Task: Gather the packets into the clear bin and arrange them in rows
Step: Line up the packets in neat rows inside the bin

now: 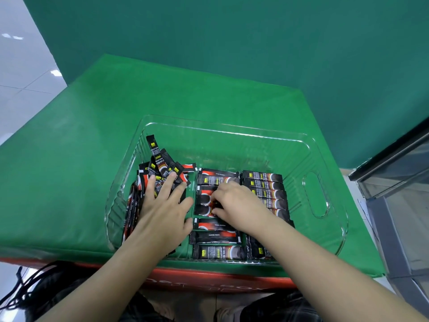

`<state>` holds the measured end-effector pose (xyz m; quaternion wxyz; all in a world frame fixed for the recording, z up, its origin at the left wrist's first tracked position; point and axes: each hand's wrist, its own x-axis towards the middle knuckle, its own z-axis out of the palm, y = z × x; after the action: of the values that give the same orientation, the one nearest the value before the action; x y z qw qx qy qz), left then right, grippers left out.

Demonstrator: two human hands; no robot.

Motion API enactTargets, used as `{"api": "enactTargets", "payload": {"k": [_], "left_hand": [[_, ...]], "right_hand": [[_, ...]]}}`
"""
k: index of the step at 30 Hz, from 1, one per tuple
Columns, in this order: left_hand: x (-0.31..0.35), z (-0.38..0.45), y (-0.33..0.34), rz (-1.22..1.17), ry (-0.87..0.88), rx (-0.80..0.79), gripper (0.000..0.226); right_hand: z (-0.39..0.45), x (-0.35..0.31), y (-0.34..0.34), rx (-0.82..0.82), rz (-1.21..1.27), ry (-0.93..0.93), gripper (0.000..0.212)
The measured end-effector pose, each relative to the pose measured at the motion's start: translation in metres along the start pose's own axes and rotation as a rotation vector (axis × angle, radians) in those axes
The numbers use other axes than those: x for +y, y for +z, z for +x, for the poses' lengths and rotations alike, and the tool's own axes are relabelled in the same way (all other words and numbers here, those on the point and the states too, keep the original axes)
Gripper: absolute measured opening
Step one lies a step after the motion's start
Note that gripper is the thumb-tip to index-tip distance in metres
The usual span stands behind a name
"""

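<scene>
2 hands (pixel 162 205) in 1 clear bin (pixel 325 159), 2 packet rows (pixel 264 184), 1 loose pile (pixel 162 168)

The right hand (pixel 234 203) covers the middle of the packet rows (pixel 264 189) so its curled fingertips' hold cannot be told, the left hand (pixel 162 205) hides part of the loose packet heap (pixel 160 168) at nine o'clock, and both forearms run off the bottom edge.

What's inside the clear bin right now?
The clear bin holds black packets: a jumbled pile under the left hand, two tidy rows under the right hand. Packets beneath both hands are hidden.
</scene>
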<state>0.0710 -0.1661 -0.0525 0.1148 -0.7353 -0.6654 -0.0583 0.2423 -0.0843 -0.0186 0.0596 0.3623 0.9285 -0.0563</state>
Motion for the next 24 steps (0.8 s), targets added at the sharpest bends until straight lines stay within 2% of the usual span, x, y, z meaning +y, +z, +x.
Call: {"api": "enactTargets", "payload": {"k": [8, 15, 24], "left_hand": [[-0.001, -0.001, 0.0, 0.004, -0.002, -0.031, 0.025], [-0.001, 0.0, -0.002, 0.002, 0.0, -0.042, 0.029], [-0.001, 0.0, -0.002, 0.008, 0.002, -0.047, 0.027]], "right_hand": [[-0.006, -0.001, 0.002, 0.064, 0.062, 0.001, 0.027], [-0.016, -0.008, 0.002, -0.025, 0.055, -0.001, 0.03], [-0.017, -0.004, 0.005, -0.05, 0.084, -0.001, 0.03]]}}
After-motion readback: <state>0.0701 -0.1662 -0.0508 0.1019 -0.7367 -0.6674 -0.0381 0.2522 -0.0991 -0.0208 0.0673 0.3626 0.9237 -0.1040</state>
